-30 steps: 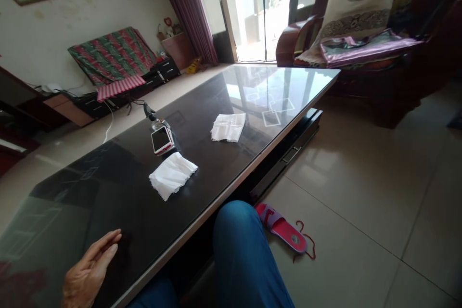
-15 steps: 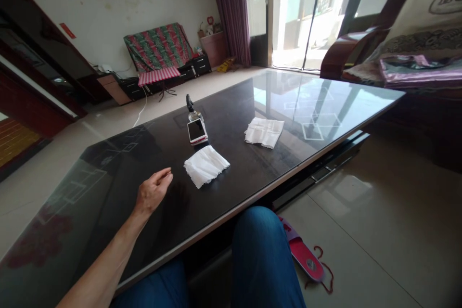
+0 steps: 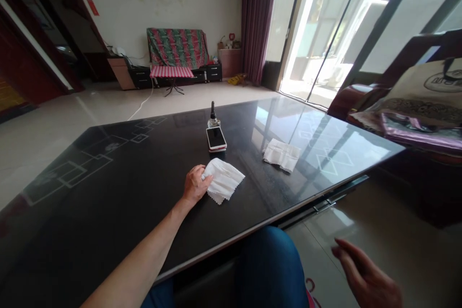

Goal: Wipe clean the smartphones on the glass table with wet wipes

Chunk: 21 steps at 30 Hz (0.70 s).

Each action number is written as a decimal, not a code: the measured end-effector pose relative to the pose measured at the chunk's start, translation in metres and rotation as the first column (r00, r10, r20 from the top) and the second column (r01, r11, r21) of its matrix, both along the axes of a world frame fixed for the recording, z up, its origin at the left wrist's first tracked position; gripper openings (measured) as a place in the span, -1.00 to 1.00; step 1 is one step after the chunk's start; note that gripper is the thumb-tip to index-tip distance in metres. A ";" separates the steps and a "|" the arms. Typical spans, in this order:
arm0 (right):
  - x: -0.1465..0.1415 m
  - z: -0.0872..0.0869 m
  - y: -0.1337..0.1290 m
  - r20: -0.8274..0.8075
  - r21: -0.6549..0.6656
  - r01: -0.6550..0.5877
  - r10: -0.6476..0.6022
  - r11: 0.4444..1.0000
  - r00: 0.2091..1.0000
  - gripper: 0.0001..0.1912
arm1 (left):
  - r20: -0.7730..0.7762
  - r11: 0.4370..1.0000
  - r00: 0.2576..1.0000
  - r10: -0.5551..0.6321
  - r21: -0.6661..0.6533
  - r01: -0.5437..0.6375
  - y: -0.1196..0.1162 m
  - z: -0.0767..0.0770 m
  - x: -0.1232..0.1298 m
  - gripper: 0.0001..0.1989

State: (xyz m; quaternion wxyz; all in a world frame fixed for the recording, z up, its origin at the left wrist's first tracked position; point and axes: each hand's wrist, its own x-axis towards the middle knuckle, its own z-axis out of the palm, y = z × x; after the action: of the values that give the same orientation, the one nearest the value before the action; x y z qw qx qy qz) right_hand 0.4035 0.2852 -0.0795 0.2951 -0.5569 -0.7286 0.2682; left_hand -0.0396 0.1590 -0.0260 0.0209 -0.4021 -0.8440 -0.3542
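The left hand (image 3: 197,184) pinches the near white cloth's (image 3: 224,181) left edge on the surface (image 3: 144,211); the right hand (image 3: 368,274), fingers together, is empty.

Your light comes in through the glass doors (image 3: 325,33) at upper right, where the outdoors is washed out to near white in places. It throws pale, streaky glare across the right part of the glossy tabletop (image 3: 144,202), while the left part looks dark. You get softer reflections on the floor (image 3: 119,101), and deep shadow under the table's edge. Your right hand (image 3: 368,274) is dim and slightly blurred; fine detail is soft throughout, and the wide view leans and stretches lines towards the edges.
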 end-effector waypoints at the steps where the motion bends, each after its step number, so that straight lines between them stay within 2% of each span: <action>1: -0.030 0.028 0.002 -0.141 0.080 -0.058 0.068 0.995 0.988 -0.72 | 0.037 1.000 0.999 0.000 0.025 -0.001 -0.002 0.001 0.000 -0.83; 3: -0.102 0.077 0.001 -0.297 0.172 -0.279 0.320 0.945 0.900 -0.65 | 0.123 0.998 0.992 -0.017 0.061 0.010 -0.006 0.004 0.000 -0.79; 4: -0.139 0.094 -0.001 -0.300 0.177 -0.425 0.460 0.888 0.836 -0.57 | 0.181 0.996 0.983 -0.040 0.088 0.024 -0.008 0.006 0.001 -0.76; 5: -0.176 0.107 -0.003 -0.305 0.162 -0.525 0.549 0.835 0.778 -0.41 | 0.243 0.991 0.967 -0.072 0.125 0.043 -0.011 0.009 0.001 -0.74; 6: -0.211 0.114 -0.005 -0.338 0.130 -0.571 0.577 0.811 0.743 -0.26 | 0.306 0.984 0.946 -0.108 0.167 0.058 -0.015 0.013 0.001 -0.73; 8: -0.269 0.115 -0.010 -0.426 -0.039 -0.644 0.570 0.764 0.702 -0.10 | 0.409 0.966 0.897 -0.170 0.251 0.069 -0.024 0.021 -0.001 -0.73; 9: -0.291 0.112 -0.012 -0.499 -0.152 -0.699 0.556 0.699 0.665 -0.12 | 0.463 0.956 0.866 -0.190 0.288 0.056 -0.030 0.025 -0.003 -0.73; 10: -0.309 0.108 -0.015 -0.585 -0.257 -0.780 0.551 0.571 0.595 -0.20 | 0.533 0.945 0.820 -0.208 0.327 0.027 -0.035 0.030 -0.006 -0.73; 11: -0.324 0.104 -0.018 -0.674 -0.308 -0.847 0.529 0.433 0.516 -0.29 | 0.618 0.929 0.753 -0.228 0.370 -0.022 -0.041 0.035 -0.011 -0.72; 12: -0.335 0.100 -0.021 -0.749 -0.326 -0.875 0.467 0.357 0.469 -0.36 | 0.701 0.904 0.665 -0.257 0.417 -0.090 -0.046 0.040 -0.016 -0.70; 13: -0.344 0.097 -0.024 -0.806 -0.324 -0.892 0.403 0.314 0.434 -0.41 | 0.770 0.870 0.565 -0.296 0.462 -0.173 -0.051 0.043 -0.022 -0.67; 14: -0.353 0.095 -0.029 -0.844 -0.314 -0.898 0.343 0.309 0.413 -0.46 | 0.816 0.826 0.466 -0.342 0.497 -0.264 -0.055 0.046 -0.029 -0.63; 15: -0.361 0.094 -0.033 -0.867 -0.303 -0.895 0.296 0.328 0.402 -0.48 | 0.838 0.778 0.383 -0.388 0.520 -0.351 -0.058 0.048 -0.036 -0.61; 17: -0.377 0.092 -0.043 -0.884 -0.288 -0.883 0.251 0.370 0.394 -0.50 | 0.842 0.699 0.279 -0.462 0.539 -0.470 -0.062 0.048 -0.047 -0.62; 19: -0.394 0.089 -0.054 -0.884 -0.280 -0.864 0.238 0.418 0.402 -0.53 | 0.831 0.687 0.197 -0.520 0.544 -0.482 -0.064 0.043 -0.055 -0.65; 21: -0.408 0.085 -0.063 -0.873 -0.278 -0.830 0.234 0.483 0.429 -0.58 | 0.834 0.734 0.141 -0.533 0.539 -0.413 -0.065 0.037 -0.057 -0.58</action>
State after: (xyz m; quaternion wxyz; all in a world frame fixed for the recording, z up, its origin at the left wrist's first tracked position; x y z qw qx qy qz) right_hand -0.0045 0.2227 0.0053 0.2196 -0.1691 -0.5306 0.8011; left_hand -0.0969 0.0940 0.0105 -0.4084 -0.0658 -0.4270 -0.8041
